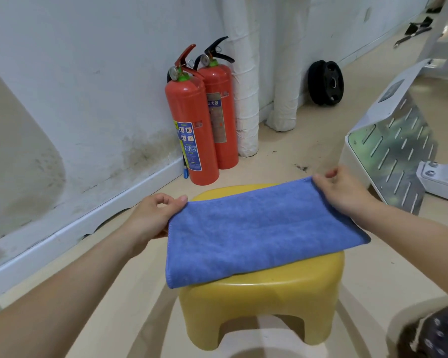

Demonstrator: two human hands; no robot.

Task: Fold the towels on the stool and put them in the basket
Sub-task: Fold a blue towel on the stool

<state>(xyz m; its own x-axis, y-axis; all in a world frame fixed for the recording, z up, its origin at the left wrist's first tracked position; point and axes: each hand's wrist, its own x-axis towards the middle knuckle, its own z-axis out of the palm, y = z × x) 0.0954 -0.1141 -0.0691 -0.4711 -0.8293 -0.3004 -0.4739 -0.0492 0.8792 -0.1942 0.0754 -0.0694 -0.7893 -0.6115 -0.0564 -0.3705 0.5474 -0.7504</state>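
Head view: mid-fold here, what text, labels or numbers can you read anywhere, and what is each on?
"灭火器": on the rear extinguisher, upper label.
Rear extinguisher, lower print: too blurred to read.
Front extinguisher: blue and yellow label with pictograms, print too small to read.
Gauges on both: unreadable.
White panel at right: grey sticker, blurred.
Towel and stool: no text visible.

utility room: fire extinguishers [192, 125], lagged pipes [246, 94]
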